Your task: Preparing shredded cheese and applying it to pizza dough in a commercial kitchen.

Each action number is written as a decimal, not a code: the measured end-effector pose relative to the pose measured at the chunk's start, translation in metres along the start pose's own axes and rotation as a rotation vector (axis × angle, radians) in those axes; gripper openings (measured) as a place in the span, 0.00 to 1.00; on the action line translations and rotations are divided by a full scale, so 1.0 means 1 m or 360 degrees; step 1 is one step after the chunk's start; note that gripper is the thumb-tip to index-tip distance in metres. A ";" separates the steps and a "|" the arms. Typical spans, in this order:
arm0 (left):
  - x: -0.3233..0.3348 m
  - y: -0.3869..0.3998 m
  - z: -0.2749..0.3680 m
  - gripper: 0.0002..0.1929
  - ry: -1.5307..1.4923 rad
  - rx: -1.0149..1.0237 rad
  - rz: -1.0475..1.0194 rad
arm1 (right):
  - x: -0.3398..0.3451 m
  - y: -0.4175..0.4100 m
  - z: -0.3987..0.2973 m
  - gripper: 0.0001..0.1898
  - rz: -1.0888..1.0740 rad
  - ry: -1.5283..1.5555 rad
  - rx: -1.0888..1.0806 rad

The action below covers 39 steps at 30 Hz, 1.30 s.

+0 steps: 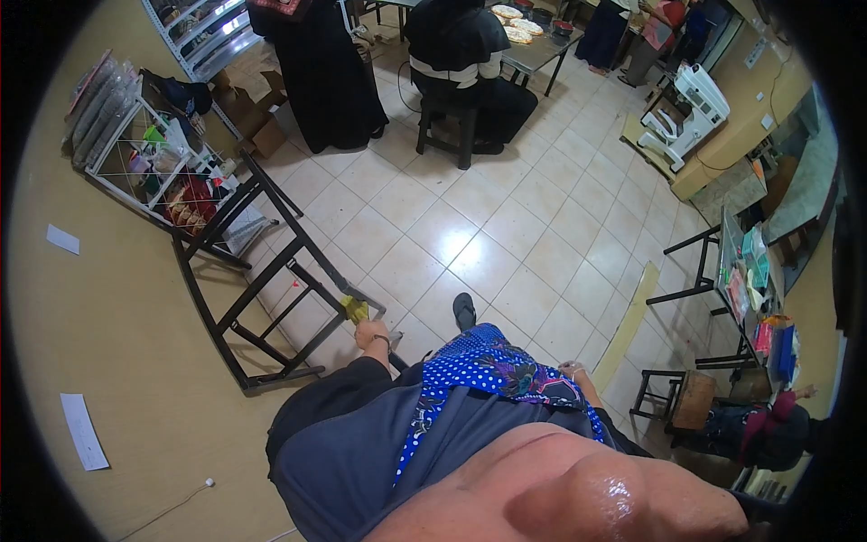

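Observation:
My left hand (pixel 371 335) grips a crumpled yellow cloth (pixel 354 309) and presses it against a bar of a black metal frame (pixel 257 286). The frame looks like a table's underframe with legs and crossbars, leaning by the wall on my left. A dark band circles my left wrist. My right hand (pixel 573 369) hangs by my side next to a blue polka-dot apron (pixel 484 356). Something thin and translucent seems to cover its fingers; whether it holds anything is unclear.
A white wire rack (pixel 145 162) full of goods stands behind the frame. Ahead, a person sits on a dark stool (pixel 443 129) near a table with flat round breads (pixel 521 30). A white machine (pixel 687 118), a loaded table (pixel 728 264) and a wooden-topped stool (pixel 694 400) are to the right.

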<state>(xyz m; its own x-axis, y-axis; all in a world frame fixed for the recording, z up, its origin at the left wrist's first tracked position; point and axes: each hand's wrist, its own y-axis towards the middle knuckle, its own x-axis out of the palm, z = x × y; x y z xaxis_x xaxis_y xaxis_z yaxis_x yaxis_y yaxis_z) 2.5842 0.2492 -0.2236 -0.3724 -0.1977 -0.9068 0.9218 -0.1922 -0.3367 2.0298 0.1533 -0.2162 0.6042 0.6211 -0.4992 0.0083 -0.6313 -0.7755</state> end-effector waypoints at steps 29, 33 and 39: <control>0.005 0.004 0.001 0.11 0.0061 -0.0024 0.0050 | 0.002 0.001 -0.009 0.09 -0.0016 0.0019 0.0081; 0.004 0.002 0.003 0.11 0.0064 -0.0063 0.0050 | 0.003 0.004 -0.003 0.10 0.0031 0.0119 0.0088; 0.003 0.005 0.001 0.13 0.0054 -0.0079 -0.0021 | 0.002 0.001 -0.006 0.09 0.0030 0.0099 0.0079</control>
<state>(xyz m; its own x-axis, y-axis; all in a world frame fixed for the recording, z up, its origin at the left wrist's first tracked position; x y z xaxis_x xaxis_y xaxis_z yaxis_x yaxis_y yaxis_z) 2.5872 0.2469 -0.2275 -0.3814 -0.1626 -0.9100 0.9214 -0.1466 -0.3600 2.0358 0.1508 -0.2159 0.6524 0.5783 -0.4899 -0.0420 -0.6178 -0.7852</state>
